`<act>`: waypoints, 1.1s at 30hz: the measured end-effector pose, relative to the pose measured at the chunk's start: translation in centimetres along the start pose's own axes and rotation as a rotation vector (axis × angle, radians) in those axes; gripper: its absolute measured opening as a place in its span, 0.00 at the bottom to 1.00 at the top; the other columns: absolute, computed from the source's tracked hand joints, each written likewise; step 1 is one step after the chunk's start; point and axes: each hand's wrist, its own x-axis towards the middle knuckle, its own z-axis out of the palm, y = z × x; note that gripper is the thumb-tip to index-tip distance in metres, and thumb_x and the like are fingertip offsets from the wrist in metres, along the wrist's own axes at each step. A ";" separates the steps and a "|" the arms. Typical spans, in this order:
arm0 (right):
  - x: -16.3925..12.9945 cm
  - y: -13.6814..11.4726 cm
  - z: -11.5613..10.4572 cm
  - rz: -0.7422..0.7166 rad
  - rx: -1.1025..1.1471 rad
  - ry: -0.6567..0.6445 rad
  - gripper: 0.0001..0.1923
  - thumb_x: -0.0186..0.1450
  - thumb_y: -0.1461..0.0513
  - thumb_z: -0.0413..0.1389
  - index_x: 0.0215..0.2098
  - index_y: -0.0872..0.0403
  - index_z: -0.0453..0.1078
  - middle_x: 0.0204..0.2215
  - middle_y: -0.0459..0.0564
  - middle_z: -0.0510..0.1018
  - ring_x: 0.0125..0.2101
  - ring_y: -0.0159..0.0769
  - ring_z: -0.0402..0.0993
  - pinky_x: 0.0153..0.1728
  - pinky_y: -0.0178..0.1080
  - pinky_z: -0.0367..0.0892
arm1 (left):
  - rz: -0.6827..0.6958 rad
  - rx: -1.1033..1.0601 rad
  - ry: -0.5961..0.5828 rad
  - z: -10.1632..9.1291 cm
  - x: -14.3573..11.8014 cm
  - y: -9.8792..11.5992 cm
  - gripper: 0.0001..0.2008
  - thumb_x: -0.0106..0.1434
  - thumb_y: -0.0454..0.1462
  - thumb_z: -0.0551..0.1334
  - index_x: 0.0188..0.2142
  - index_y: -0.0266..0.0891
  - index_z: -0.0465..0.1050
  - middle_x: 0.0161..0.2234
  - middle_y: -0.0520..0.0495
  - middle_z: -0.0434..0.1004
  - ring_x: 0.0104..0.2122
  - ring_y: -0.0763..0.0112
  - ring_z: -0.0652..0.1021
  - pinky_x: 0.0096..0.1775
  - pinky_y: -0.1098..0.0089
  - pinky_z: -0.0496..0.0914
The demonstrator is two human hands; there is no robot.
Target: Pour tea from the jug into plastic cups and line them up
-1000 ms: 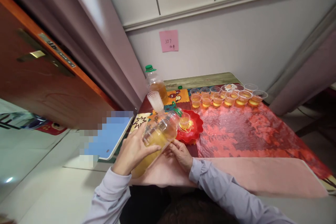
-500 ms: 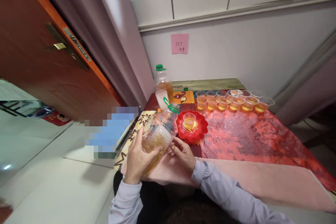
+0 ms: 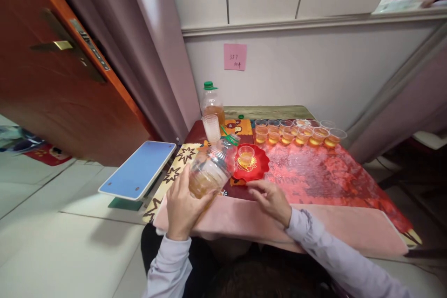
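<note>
1. A clear bottle (image 3: pixel 211 171) of amber liquid is gripped by the left hand (image 3: pixel 181 205), fingers wrapped around its base, tilted towards the red plate (image 3: pixel 260 170).
2. The right hand (image 3: pixel 270 200) is held empty, fingers loosely spread, just beside the plate.
3. A filled cup (image 3: pixel 246 155) is seen on the plate.
4. Further back, a row of cups (image 3: pixel 296 133) is lined up.

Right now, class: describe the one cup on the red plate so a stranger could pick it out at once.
Start at the table with the shiny red cover. Near its left end lies a scalloped red plate, beside the tilted bottle in the left hand. The clear cup stands alone on that plate, unlike the row of cups by the wall.
</note>
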 end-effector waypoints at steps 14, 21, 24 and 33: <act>14.1 1.7 -3.7 0.022 -0.764 -0.073 0.43 0.57 0.41 0.69 0.62 0.57 0.71 0.66 0.69 0.69 0.66 0.61 0.65 0.66 0.62 0.56 | -0.025 -0.020 0.067 0.0 -1.0 -0.1 0.51 0.59 0.61 0.66 0.72 0.39 0.53 0.64 0.31 0.71 0.63 0.45 0.73 0.63 0.50 0.66; 14.7 1.6 -2.9 0.058 -0.812 -0.159 0.41 0.56 0.41 0.70 0.60 0.54 0.73 0.71 0.67 0.61 0.71 0.62 0.55 0.69 0.71 0.40 | -0.011 -0.039 0.162 0.8 -1.2 -0.8 0.52 0.56 0.63 0.66 0.71 0.38 0.57 0.61 0.31 0.74 0.60 0.42 0.75 0.60 0.49 0.69; 14.4 1.7 -2.9 0.083 -0.806 -0.165 0.42 0.56 0.42 0.70 0.61 0.55 0.73 0.72 0.67 0.59 0.70 0.64 0.55 0.70 0.70 0.40 | 0.012 -0.039 0.187 1.1 -1.2 -1.1 0.53 0.56 0.64 0.66 0.71 0.36 0.58 0.61 0.30 0.74 0.59 0.41 0.76 0.59 0.47 0.70; 13.9 3.3 -2.0 0.089 -0.704 -0.073 0.36 0.60 0.44 0.67 0.59 0.55 0.73 0.70 0.66 0.63 0.68 0.60 0.60 0.70 0.66 0.45 | 0.029 -0.010 0.203 1.2 -1.2 -1.0 0.53 0.56 0.64 0.66 0.70 0.34 0.59 0.60 0.29 0.75 0.58 0.40 0.77 0.58 0.47 0.71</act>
